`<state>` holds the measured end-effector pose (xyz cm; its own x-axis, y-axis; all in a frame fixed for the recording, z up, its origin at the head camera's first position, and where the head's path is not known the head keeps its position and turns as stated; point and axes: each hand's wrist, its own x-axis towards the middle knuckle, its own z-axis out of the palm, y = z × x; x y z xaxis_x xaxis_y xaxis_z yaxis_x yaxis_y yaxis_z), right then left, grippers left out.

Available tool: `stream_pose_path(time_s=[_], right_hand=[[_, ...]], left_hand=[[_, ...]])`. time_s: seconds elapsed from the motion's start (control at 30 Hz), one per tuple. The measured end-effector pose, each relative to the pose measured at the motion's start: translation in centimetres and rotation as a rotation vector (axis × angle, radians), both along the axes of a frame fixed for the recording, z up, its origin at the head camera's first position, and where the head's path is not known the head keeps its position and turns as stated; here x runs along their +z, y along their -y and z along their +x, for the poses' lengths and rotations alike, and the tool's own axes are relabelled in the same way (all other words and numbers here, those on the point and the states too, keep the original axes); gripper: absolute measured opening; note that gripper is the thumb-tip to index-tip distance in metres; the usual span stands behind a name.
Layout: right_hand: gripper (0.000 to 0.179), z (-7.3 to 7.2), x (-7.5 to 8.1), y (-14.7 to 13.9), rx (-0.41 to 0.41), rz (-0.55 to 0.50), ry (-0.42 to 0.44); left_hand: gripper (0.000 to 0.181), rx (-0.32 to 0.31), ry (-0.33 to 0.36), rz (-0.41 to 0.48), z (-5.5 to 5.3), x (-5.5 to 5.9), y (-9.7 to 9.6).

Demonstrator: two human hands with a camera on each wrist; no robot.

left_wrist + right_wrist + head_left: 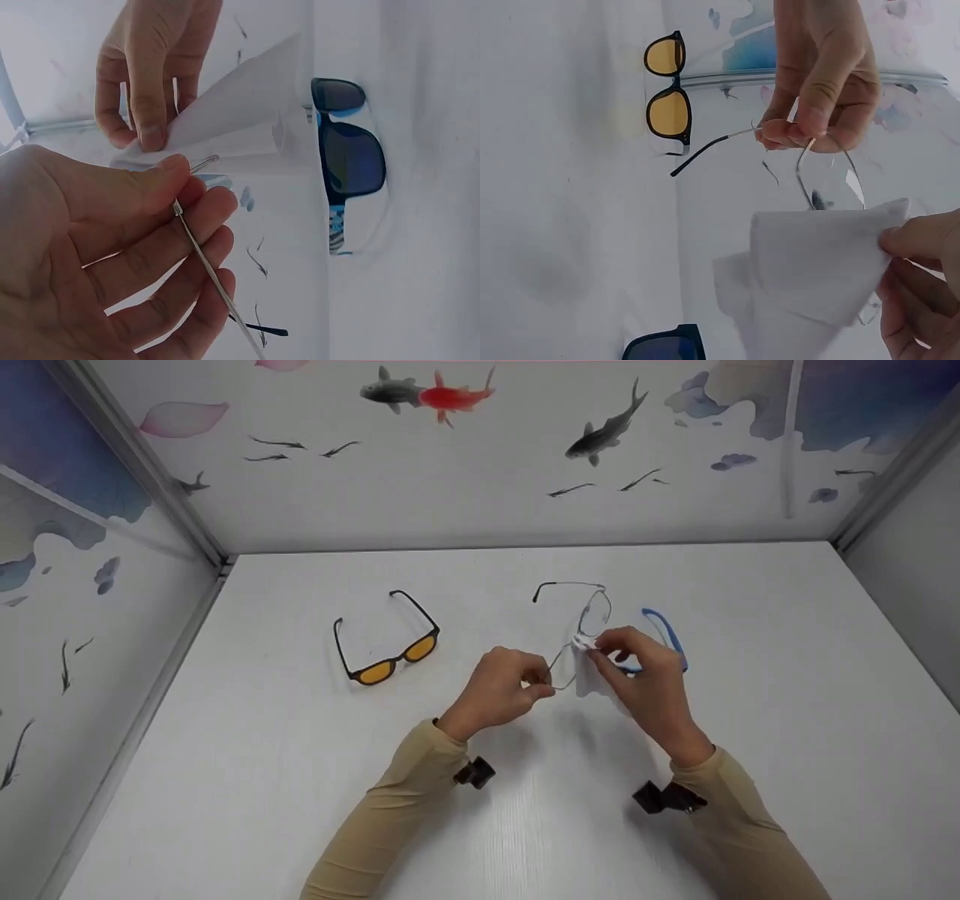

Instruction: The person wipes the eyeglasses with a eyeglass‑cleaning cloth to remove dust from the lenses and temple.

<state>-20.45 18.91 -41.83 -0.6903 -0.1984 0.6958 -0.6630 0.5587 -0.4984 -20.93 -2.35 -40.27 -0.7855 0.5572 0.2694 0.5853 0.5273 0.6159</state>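
Note:
Between finger and thumb, my left hand (501,684) pinches thin metal-framed eyeglasses (609,604) near a hinge, raised over the table. One black-tipped temple (701,155) sticks out past that hand in the right wrist view. My right hand (651,679) pinches a white cloth (590,681) against the glasses around their middle. In the right wrist view the cloth (810,255) drapes over part of the frame and hides one lens area. The thumb and index finger of my right hand (161,64) grip the cloth's edge in the left wrist view.
Black-framed glasses with orange-yellow lenses (376,671) lie on the white table (247,720) to the left, temples unfolded. Blue-armed sunglasses (676,645) with dark lenses lie behind my right hand, partly hidden. Printed panels (480,495) with fish enclose the table at the back and sides.

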Motion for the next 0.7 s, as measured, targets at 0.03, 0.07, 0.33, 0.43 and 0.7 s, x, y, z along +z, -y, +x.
stream_pose_path(time_s=[0.03,0.07,0.33,0.43,0.7], right_hand=[[0.021,-0.1,-0.1,0.3,-0.005,0.003,-0.031],[0.022,-0.2,-0.2,0.6,-0.013,0.007,-0.058],[0.030,0.2,-0.7,1.7,0.117,0.025,-0.090],[0.032,0.3,-0.5,1.3,0.185,0.069,-0.075],[0.030,0.1,-0.1,1.0,-0.010,0.053,-0.109]], left_hand=[[0.005,-0.011,0.010,0.034,0.1,0.0,-0.1],[0.004,-0.021,0.019,0.066,0.1,-0.1,-0.2],[0.003,-0.024,0.105,0.322,-0.4,-0.9,-1.0],[0.005,-0.019,0.132,0.371,-0.5,-0.9,-0.9],[0.007,-0.048,0.075,0.278,0.3,-0.5,-0.9]])
